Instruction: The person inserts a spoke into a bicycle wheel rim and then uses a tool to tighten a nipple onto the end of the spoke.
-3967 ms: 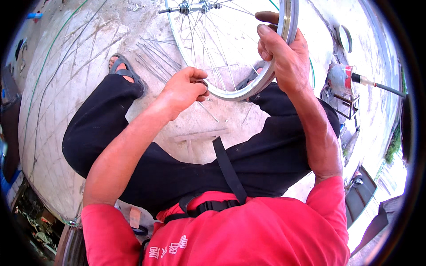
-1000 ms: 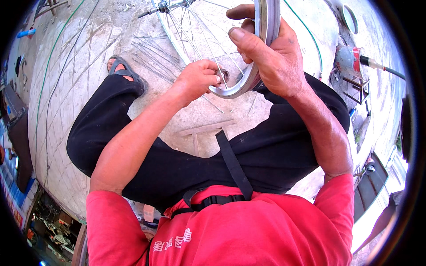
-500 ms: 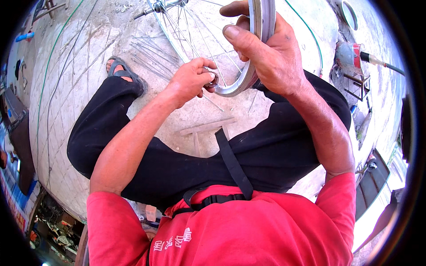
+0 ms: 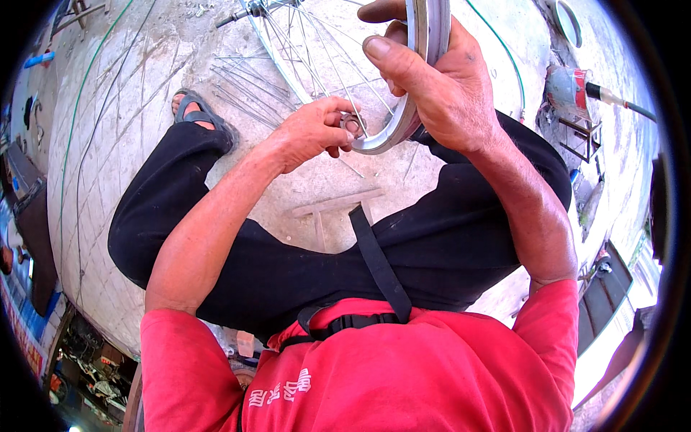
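Note:
My right hand [image 4: 450,97] is closed round the silver rim [image 4: 383,142] of a spoked bicycle wheel, thumb on top, holding it up at the top centre. The wheel's hub [image 4: 255,10] and axle lie toward the upper edge. My left hand [image 4: 309,133] is at the inner side of the rim's lower curve, its fingers closed on a small round metal tool [image 4: 352,124] beside a spoke end. Whether the tool is fitted on the spoke is too small to tell. Loose spokes [image 4: 241,83] lie on the floor just left of the wheel.
I sit low over the concrete floor [image 4: 108,165], legs apart, with a wooden piece [image 4: 335,201] between them. A green hose [image 4: 504,43], a red-and-grey container [image 4: 565,92], a metal frame [image 4: 579,140] and a round basin [image 4: 565,21] stand or lie to the right; clutter [image 4: 86,374] fills the lower left.
Over four seconds the wheel and my right hand shifted left, and my left hand moved right and slightly up along the rim. In the last second its fingers turned slightly at the small tool.

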`<action>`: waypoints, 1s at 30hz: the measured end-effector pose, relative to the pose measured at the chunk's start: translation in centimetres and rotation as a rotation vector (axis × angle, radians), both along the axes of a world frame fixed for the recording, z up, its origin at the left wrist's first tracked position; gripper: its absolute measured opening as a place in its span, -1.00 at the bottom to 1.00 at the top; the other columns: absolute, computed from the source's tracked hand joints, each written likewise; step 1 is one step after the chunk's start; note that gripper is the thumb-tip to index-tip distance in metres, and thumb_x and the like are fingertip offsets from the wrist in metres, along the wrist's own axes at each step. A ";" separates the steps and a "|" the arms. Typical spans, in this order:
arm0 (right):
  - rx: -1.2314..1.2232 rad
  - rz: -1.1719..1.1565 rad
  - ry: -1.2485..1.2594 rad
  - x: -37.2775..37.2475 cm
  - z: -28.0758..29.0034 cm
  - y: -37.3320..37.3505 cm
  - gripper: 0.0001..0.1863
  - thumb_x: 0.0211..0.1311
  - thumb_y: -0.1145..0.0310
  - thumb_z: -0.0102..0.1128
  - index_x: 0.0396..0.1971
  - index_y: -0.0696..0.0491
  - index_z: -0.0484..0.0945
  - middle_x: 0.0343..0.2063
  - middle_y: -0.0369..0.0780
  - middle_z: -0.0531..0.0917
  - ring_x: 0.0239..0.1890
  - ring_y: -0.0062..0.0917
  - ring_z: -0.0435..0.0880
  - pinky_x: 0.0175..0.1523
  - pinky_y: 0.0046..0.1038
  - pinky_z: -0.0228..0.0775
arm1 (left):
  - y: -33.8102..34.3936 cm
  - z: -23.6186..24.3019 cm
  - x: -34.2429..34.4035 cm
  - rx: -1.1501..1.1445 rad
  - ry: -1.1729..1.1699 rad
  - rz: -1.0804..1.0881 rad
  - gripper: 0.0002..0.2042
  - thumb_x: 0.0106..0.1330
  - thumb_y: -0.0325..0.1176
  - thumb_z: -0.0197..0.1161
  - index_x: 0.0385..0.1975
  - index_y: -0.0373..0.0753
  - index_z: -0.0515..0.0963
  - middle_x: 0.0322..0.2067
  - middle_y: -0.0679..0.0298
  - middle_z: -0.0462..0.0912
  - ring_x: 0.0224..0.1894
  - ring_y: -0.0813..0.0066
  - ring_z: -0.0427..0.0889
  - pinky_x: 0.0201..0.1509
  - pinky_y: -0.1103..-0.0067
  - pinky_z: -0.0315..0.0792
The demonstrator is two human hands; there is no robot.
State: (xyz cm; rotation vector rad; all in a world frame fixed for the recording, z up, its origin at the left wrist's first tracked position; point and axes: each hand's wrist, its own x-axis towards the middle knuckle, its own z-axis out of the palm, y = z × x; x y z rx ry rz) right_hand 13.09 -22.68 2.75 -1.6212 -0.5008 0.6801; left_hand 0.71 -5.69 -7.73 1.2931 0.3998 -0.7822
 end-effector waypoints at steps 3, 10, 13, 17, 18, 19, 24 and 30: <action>0.003 0.004 0.002 0.0 0.0 0.0 -0.59 0.43 0.32 0.32 0.11 0.28 0.49 -0.47 -0.40 0.52 -0.43 -0.76 0.48 -0.28 -0.60 0.38 | 0.3 -0.3 0.1 -0.002 0.038 0.012 -0.41 0.28 -0.45 0.32 0.32 -0.45 0.34 -0.14 0.12 0.69 -0.26 0.46 0.66 -0.24 0.54 0.54; 0.005 0.004 0.046 0.0 0.2 -0.1 -0.59 0.44 0.32 0.31 0.11 0.27 0.49 -0.47 -0.41 0.52 -0.44 -0.78 0.47 -0.30 -0.62 0.36 | 0.8 -0.6 0.1 -0.057 0.041 -0.002 -0.46 0.34 -0.43 0.29 0.31 -0.43 0.38 -0.15 0.13 0.69 -0.25 0.46 0.67 -0.24 0.56 0.56; 0.011 0.006 0.037 0.0 0.2 -0.1 -0.60 0.45 0.33 0.31 0.11 0.27 0.49 -0.47 -0.41 0.52 -0.44 -0.78 0.46 -0.31 -0.62 0.35 | 0.5 -0.6 0.1 -0.078 0.046 -0.006 -0.46 0.35 -0.40 0.32 0.32 -0.40 0.39 -0.18 0.22 0.65 -0.26 0.51 0.63 -0.22 0.56 0.54; 0.013 0.003 0.032 0.0 0.1 0.0 -0.61 0.45 0.34 0.31 0.11 0.26 0.50 -0.47 -0.41 0.53 -0.45 -0.78 0.46 -0.31 -0.63 0.35 | 0.0 -0.6 0.0 -0.078 0.025 0.029 -0.46 0.38 -0.36 0.29 0.34 -0.40 0.41 -0.16 0.13 0.68 -0.25 0.48 0.65 -0.17 0.52 0.56; 0.017 0.001 0.027 0.0 0.1 0.1 -0.61 0.45 0.34 0.31 0.11 0.26 0.50 -0.47 -0.41 0.53 -0.45 -0.78 0.46 -0.31 -0.63 0.35 | -0.1 -0.6 0.0 -0.073 0.029 0.042 -0.46 0.38 -0.36 0.27 0.35 -0.40 0.41 -0.15 0.08 0.69 -0.24 0.47 0.67 -0.15 0.51 0.58; 0.014 0.002 0.032 -0.1 0.1 0.1 -0.61 0.45 0.34 0.31 0.11 0.26 0.50 -0.47 -0.41 0.52 -0.45 -0.78 0.46 -0.32 -0.63 0.34 | -0.1 -0.7 -0.1 -0.074 0.014 0.050 -0.45 0.38 -0.34 0.27 0.35 -0.40 0.41 -0.16 0.09 0.68 -0.25 0.47 0.66 -0.14 0.51 0.58; -0.040 -0.024 0.050 -0.1 0.5 0.1 -0.63 0.45 0.36 0.30 0.11 0.25 0.50 -0.49 -0.41 0.51 -0.46 -0.79 0.45 -0.35 -0.63 0.31 | 0.0 -0.9 0.0 -0.078 0.026 0.113 -0.42 0.35 -0.30 0.35 0.33 -0.40 0.41 -0.10 0.19 0.65 -0.28 0.55 0.59 -0.15 0.56 0.53; -0.029 -0.008 0.067 -0.1 0.6 0.1 -0.63 0.45 0.37 0.29 0.11 0.26 0.49 -0.50 -0.42 0.50 -0.47 -0.80 0.43 -0.37 -0.63 0.29 | 0.2 -0.8 0.1 -0.030 -0.007 0.063 -0.41 0.34 -0.31 0.33 0.34 -0.40 0.40 -0.09 0.17 0.65 -0.28 0.55 0.58 -0.14 0.53 0.53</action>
